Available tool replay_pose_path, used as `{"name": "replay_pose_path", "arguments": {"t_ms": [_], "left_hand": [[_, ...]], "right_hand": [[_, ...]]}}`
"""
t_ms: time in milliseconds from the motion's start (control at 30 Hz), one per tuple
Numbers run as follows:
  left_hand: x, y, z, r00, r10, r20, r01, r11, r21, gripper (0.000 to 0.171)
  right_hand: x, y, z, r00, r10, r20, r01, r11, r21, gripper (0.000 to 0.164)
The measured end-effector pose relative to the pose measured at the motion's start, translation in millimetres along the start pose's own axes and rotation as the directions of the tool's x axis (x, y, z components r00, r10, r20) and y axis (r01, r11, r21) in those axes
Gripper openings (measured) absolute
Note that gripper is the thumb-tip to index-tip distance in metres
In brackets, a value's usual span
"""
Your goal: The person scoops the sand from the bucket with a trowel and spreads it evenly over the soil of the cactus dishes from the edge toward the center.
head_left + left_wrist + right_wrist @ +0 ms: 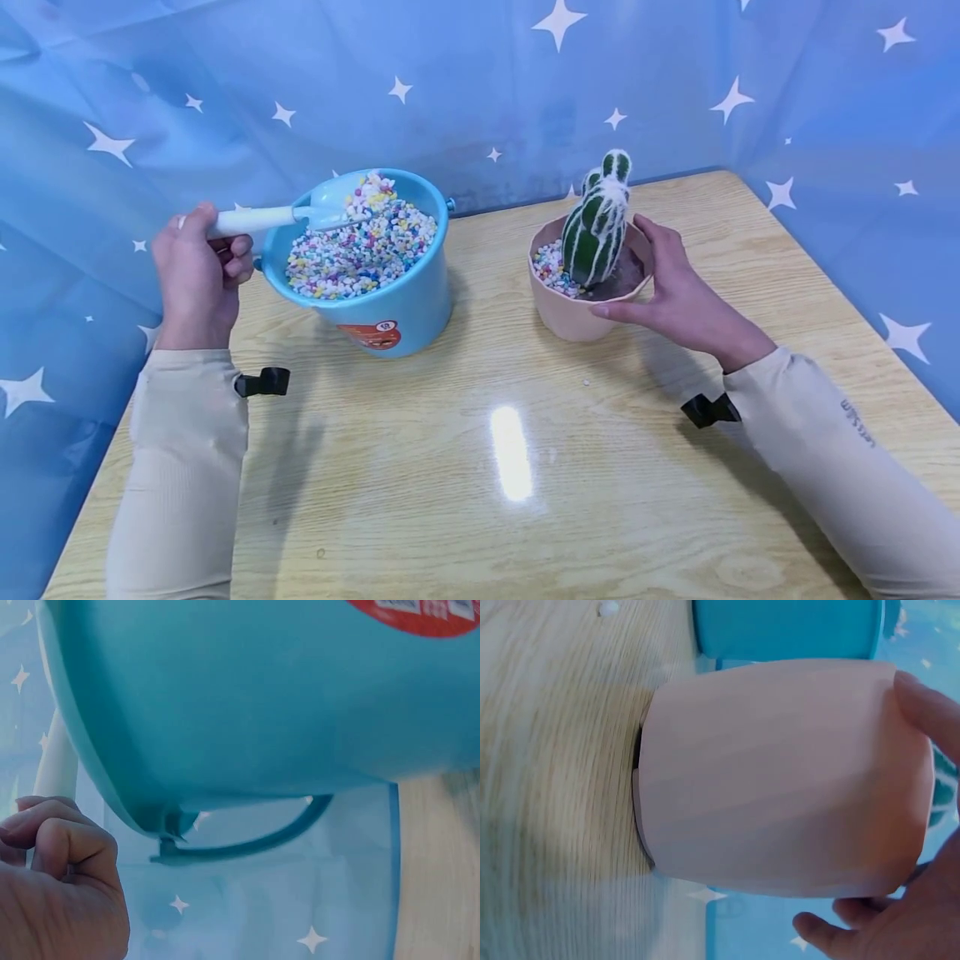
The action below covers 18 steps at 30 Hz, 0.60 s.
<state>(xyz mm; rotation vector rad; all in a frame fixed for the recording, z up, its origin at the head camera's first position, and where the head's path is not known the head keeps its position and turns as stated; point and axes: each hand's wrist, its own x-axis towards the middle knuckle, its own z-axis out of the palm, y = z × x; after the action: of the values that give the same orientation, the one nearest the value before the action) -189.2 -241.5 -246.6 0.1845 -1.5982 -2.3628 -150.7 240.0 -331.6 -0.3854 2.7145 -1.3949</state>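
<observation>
My left hand (pixel 198 271) grips the white handle of a small shovel (pixel 255 219). Its pale blue blade bears a heap of multicoloured pebbles (pixel 371 193), held above the mouth of a light blue bucket (pixel 420 312). More of these pebbles fill much of the bucket. To the right, my right hand (pixel 678 287) holds a pink flowerpot (pixel 570 317) by its rim, thumb at the front and fingers around the far side. A green cactus (pixel 596 229) with white fuzzy lines stands in the pot. Pebbles cover the pot's left part; a dark brown surface shows on the right.
Both containers stand on a wood-grain table (pixel 420 483) near its back edge. A blue cloth (pixel 480 100) with white stars hangs close behind and at the sides. One loose pebble (pixel 587 382) lies in front of the pot. The bucket's handle (pixel 255 844) hangs at its side.
</observation>
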Motion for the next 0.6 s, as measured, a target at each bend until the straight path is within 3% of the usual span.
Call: {"name": "replay_pose_path", "arguments": {"t_ms": [267, 467, 600], "left_hand": [[-7.9, 2.3, 16.2, 0.999, 0.025, 0.037, -0.025, 1.0, -0.011, 0.021], [-15.1, 1.1, 33.0, 0.995, 0.035, 0.093, -0.038, 0.999, 0.027, 0.022], [-18.3, -2.6, 45.1, 0.99, 0.036, 0.134, -0.043, 0.998, 0.054, 0.022]], "right_hand": [[-1, 1, -4, 0.999, 0.001, 0.039, -0.001, 1.0, 0.012, 0.117], [-1, 1, -1, 1.0, -0.008, 0.0, 0.008, 1.0, -0.013, 0.118], [-2, 1, -2, 1.0, -0.009, 0.016, 0.008, 1.0, 0.008, 0.117]]}}
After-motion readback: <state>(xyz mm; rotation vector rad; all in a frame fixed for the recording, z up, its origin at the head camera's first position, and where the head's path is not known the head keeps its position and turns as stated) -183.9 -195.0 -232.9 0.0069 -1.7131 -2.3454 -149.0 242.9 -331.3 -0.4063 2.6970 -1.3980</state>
